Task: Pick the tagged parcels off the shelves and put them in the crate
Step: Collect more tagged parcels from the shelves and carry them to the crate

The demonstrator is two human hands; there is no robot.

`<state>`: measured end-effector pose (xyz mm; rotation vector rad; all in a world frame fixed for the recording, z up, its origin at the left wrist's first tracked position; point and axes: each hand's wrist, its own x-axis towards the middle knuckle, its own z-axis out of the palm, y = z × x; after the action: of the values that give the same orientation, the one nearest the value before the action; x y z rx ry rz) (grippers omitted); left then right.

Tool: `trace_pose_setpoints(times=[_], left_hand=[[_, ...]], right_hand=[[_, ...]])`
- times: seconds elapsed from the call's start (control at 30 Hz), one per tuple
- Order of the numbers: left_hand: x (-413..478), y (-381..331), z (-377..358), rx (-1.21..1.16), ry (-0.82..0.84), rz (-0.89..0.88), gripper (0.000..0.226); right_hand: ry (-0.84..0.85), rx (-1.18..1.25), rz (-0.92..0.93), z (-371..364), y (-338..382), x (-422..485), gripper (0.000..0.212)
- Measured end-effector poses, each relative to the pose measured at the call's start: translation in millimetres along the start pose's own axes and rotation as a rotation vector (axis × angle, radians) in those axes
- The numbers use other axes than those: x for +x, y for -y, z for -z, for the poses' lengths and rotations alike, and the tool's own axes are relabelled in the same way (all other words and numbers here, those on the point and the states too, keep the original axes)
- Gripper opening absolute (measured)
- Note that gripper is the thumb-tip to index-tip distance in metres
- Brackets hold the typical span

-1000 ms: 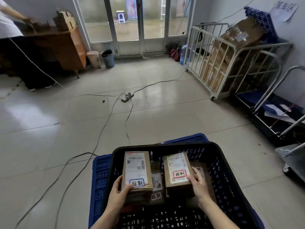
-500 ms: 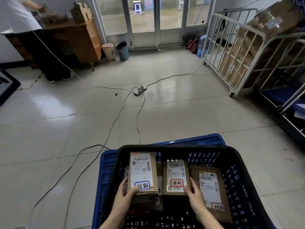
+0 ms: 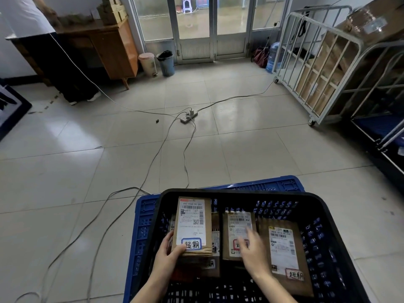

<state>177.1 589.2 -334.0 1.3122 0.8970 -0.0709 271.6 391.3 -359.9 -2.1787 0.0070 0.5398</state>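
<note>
Showing tagged parcels (image 3: 284, 248) in the crate (image 3: 240, 192): the blue-tagged parcel (image 3: 192, 224) is gripped by the left hand (image 3: 168, 258); the right hand (image 3: 254, 255), blurred, cannot be judged.

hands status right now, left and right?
Left hand: grips the blue-tagged parcel.
Right hand: open, laid over the middle parcel; blurred.
</note>
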Motion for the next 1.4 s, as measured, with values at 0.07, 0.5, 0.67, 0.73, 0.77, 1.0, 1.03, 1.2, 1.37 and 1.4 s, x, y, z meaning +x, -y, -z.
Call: trace_pose_setpoints(times=[0.07, 0.5, 0.67, 0.73, 0.77, 1.0, 1.03, 1.2, 1.37, 1.4], left_hand=[[2.6, 0.1, 3.1, 0.013, 0.004, 0.009, 0.079], [-7.7, -16.8, 3.5, 0.567, -0.123, -0.089, 0.072], [-13.4, -20.4, 7.7, 0.75, -0.101, -0.214, 0.072], [-17.9, -23.7, 12.5, 0.868, -0.079, -0.288, 0.071], [-20.5, -26.2, 14.7, 0.941, -0.07, -0.327, 0.07], [-51.2, -49.9, 25.9, 1.435, -0.009, -0.559, 0.065], [-55.9, -51.8, 27.4, 1.476, 0.002, -0.575, 0.065], [-85.9, -59.6, 36.3, 1.582, 0.063, -0.694, 0.065], [-120.4, -62.3, 44.5, 1.607, 0.116, -0.822, 0.064], [-127.7, -61.6, 44.9, 1.597, 0.127, -0.857, 0.063]], right_hand=[[0.178, 0.056, 0.08, -10.8, 25.2, -11.9, 0.052], [0.257, 0.053, 0.095, -64.9, 70.5, -21.6, 0.065], [0.205, 0.004, 0.139, -53.3, 70.4, -28.5, 0.062], [0.179, -0.051, 0.173, -45.9, 70.5, -36.1, 0.061], [0.163, -0.096, 0.193, -42.0, 70.0, -40.3, 0.06], [0.021, -0.458, 0.256, -9.5, 68.5, -82.0, 0.058], [-0.001, -0.49, 0.254, -5.4, 68.2, -89.8, 0.057], [-0.108, -0.562, 0.233, 8.4, 68.2, -139.0, 0.056], [-0.191, -0.591, 0.168, 11.5, 64.8, -196.8, 0.056], [-0.208, -0.592, 0.148, 11.3, 62.2, -208.6, 0.057]])
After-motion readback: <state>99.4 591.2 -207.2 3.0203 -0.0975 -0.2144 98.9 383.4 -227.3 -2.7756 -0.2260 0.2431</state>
